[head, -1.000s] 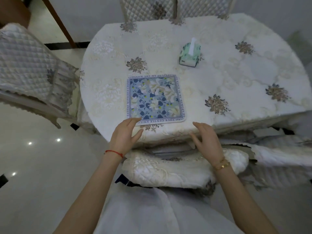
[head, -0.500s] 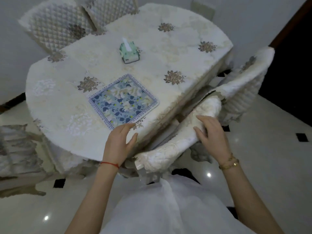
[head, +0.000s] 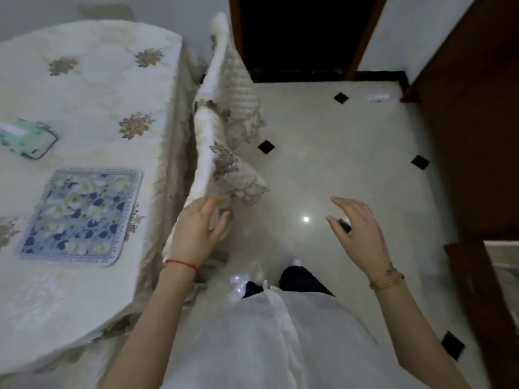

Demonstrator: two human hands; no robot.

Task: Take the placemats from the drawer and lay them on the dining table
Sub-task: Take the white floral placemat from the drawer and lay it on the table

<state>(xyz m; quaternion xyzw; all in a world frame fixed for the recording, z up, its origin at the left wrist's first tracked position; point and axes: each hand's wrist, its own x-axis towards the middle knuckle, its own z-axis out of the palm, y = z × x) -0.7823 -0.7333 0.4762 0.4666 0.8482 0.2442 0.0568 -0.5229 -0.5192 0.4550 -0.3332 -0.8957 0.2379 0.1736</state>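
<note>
Covered chair (head: 213, 141) beside table (head: 92, 88) (tissue box (head: 28, 138) atop)

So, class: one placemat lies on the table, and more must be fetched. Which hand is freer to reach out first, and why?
The right hand, probably. It hangs open over bare floor, touching nothing. The left hand is against the chair cover beside the table.

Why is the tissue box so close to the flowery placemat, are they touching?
Apart. The head view shows a strip of white tablecloth between the tissue box and the placemat.
</note>
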